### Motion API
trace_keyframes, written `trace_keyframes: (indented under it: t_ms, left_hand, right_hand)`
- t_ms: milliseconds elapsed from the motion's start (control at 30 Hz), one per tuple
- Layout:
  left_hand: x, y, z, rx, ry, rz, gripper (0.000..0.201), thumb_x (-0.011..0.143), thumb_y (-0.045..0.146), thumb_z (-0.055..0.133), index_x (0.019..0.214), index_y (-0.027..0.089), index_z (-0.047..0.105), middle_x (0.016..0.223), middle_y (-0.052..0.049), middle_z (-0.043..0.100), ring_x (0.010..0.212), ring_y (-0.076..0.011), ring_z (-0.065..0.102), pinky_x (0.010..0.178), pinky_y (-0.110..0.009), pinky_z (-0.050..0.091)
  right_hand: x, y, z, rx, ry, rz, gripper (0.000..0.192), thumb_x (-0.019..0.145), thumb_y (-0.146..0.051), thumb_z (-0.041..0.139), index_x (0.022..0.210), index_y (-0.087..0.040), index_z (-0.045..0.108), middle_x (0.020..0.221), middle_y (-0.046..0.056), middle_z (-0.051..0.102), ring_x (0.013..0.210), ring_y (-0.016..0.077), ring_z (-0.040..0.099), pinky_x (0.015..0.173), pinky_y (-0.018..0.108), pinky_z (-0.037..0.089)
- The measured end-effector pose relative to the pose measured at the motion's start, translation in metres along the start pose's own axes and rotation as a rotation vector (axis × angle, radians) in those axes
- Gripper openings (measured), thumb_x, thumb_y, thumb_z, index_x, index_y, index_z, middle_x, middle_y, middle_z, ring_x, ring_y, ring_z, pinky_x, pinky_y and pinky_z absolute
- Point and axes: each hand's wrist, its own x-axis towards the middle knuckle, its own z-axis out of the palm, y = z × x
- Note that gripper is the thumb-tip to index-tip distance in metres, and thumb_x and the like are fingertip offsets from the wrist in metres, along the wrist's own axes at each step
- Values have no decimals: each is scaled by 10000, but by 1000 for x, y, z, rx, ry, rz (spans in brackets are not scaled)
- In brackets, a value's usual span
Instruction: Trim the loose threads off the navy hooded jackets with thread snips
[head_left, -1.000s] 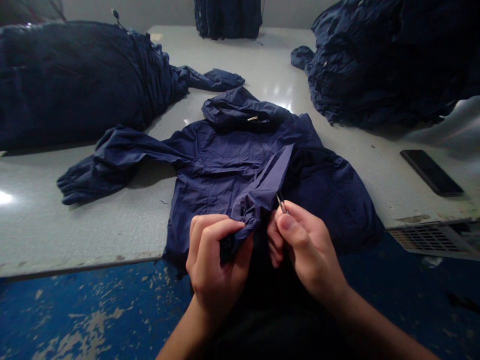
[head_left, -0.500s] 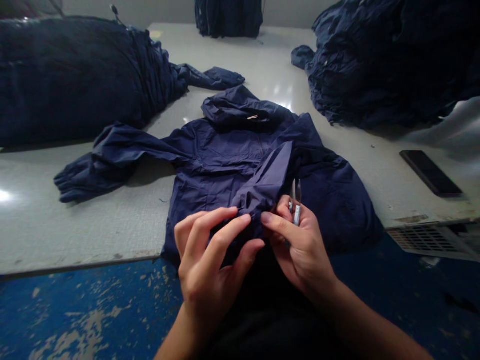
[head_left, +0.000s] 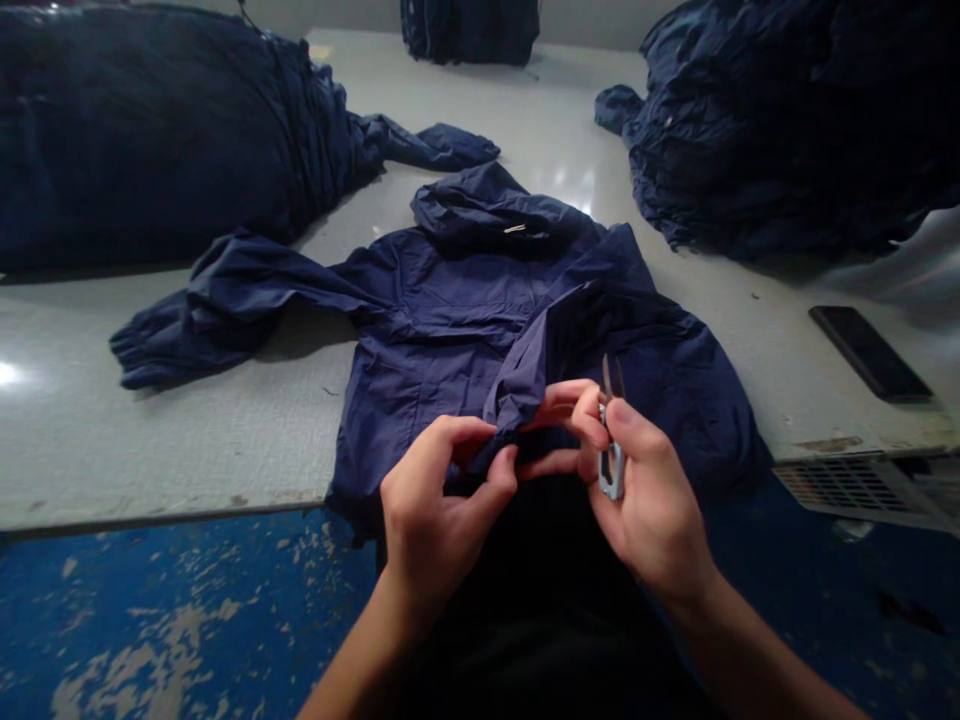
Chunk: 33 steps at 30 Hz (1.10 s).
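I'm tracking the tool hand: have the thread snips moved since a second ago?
Yes. The thread snips now stand clear, blades up, right of the jacket fold they earlier tucked against.

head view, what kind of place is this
Probably a garment workshop's finishing table: heaps of identical navy jackets surround one spread jacket, and the right hand holds thread snips at its hem.

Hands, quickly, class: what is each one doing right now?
Left hand: closed, pinching the jacket hem.
Right hand: closed, holding thread snips, fingertips on the hem.
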Motion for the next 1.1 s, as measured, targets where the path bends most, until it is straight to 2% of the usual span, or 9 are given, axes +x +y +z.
trace_keyframes:
  t_ms: [33, 100, 167, 200, 267, 367, 500, 833, 1100]
  left_hand:
    - [0, -1, 1, -42, 13, -40, 217, 902, 170, 774, 1105, 213, 707, 922, 5, 732, 789, -141, 706, 740, -257, 587]
    - [1, -2, 1, -114, -3, -79, 299, 902, 170, 776, 1187, 237, 717, 985, -3, 755, 846, -151, 732, 785, -267, 602]
    - [3, -2, 0, -148, -53, -66, 288, 905, 163, 772, 1180, 244, 745, 1017, -16, 771, 893, -164, 741, 813, -277, 602]
    - [4, -1, -1, -153, -72, -64, 249, 905, 160, 771, 1141, 239, 759, 1014, -19, 775, 899, -167, 741, 813, -276, 599]
    - [7, 0, -2, -173, -89, -88, 172, 898, 167, 780, 1060, 225, 768, 983, -18, 776, 876, -163, 741, 783, -261, 596]
    - [10, 4, -4, -238, -131, -164, 106, 875, 167, 794, 965, 208, 755, 892, 1, 759, 786, -141, 729, 713, -221, 589]
    - [13, 8, -7, -349, -216, -248, 85, 854, 158, 793, 898, 196, 731, 815, 19, 734, 696, -120, 705, 638, -185, 569]
    - [14, 10, -4, -411, -244, -202, 172, 832, 76, 769, 916, 214, 710, 839, 48, 721, 741, -87, 713, 708, -135, 578]
    - [18, 13, -8, -399, -258, -202, 163, 829, 72, 757, 920, 202, 721, 853, 40, 743, 759, -95, 731, 724, -136, 588]
  right_hand:
    - [-1, 0, -4, -73, 20, -23, 420, 1047, -537, 553, 760, -238, 484, 993, 65, 667, 969, 234, 687, 740, 324, 638]
    - [-2, -2, -12, -195, 10, -20, 424, 1059, -561, 520, 779, -246, 471, 761, 15, 598, 722, 188, 640, 647, 296, 597]
    - [-5, -7, -18, -293, -52, 27, 414, 1072, -572, 492, 811, -253, 457, 592, -55, 441, 500, 139, 473, 485, 255, 460]
    - [-7, -11, -20, -353, -98, 47, 394, 1079, -560, 492, 834, -254, 464, 572, -72, 397, 466, 125, 413, 450, 246, 391]
    - [-9, -20, -21, -519, -178, 35, 333, 1076, -501, 546, 868, -244, 505, 608, -75, 412, 490, 111, 396, 464, 244, 334]
    - [-11, -30, -19, -756, -245, -67, 272, 1026, -408, 671, 851, -219, 584, 667, -58, 483, 566, 106, 451, 524, 252, 342]
    - [-11, -30, -20, -910, -298, -171, 226, 1004, -381, 714, 867, -204, 686, 692, -35, 608, 601, 117, 521, 593, 271, 378]
    - [-6, -28, -23, -979, -365, -212, 179, 999, -356, 729, 911, -200, 739, 728, -15, 680, 606, 123, 554, 600, 265, 391]
    - [-1, -32, -19, -958, -415, -253, 130, 974, -272, 758, 888, -183, 719, 695, -47, 605, 573, 91, 520, 582, 252, 364]
